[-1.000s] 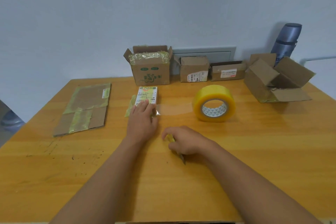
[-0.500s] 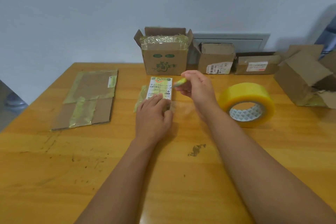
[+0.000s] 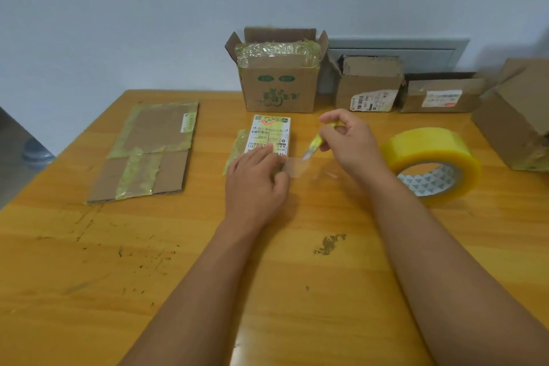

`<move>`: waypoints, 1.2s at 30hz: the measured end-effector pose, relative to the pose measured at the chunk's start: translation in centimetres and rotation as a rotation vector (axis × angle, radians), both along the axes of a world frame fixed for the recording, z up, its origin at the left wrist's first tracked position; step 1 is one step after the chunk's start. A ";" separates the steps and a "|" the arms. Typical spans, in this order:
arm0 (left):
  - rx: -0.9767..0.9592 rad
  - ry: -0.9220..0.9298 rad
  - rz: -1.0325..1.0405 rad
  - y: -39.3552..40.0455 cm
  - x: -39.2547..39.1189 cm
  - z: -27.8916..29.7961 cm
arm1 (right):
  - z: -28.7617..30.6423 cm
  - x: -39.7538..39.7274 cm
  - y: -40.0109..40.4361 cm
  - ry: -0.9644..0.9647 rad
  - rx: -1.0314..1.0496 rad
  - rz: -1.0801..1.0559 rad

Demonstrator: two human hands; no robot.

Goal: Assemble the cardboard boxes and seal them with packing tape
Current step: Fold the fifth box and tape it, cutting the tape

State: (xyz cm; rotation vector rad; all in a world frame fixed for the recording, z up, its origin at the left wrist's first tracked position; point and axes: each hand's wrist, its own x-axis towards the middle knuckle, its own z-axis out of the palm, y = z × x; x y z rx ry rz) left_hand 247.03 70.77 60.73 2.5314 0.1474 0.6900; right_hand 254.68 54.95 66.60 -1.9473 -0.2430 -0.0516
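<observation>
Head view: the left hand (image 3: 255,178) presses flat on a small labelled box (image 3: 269,135). The right hand (image 3: 347,140) grips a knife (image 3: 316,144), tip at the tape strip (image 3: 297,166). Tape roll (image 3: 430,165) lies right of it. Beyond, an open box (image 3: 279,77) holds crumpled plastic.

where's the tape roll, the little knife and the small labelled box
tape roll (image 3: 427,148), head view, on its yellow outer band
knife (image 3: 314,145), head view, on the yellow handle below the fingers
small labelled box (image 3: 269,134), head view, on the white label on top
</observation>
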 end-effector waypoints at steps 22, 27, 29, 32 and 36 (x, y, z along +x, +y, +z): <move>-0.003 -0.020 -0.011 0.1 0.1 -0.1 | -0.8 0.2 0.1 -0.138 -0.204 0.023; 0.009 -0.011 -0.010 0.1 0.1 -0.2 | -0.8 0.0 0.2 -0.143 -0.214 0.039; 0.006 -0.023 -0.005 0.0 0.1 -0.2 | -0.9 0.1 0.2 -0.149 -0.221 0.046; 0.012 -0.015 -0.004 0.0 0.1 -0.1 | -1.2 0.2 0.2 -0.140 -0.269 0.092; 0.011 -0.010 0.001 0.0 0.1 -0.1 | -1.6 0.2 0.4 -0.139 -0.275 0.063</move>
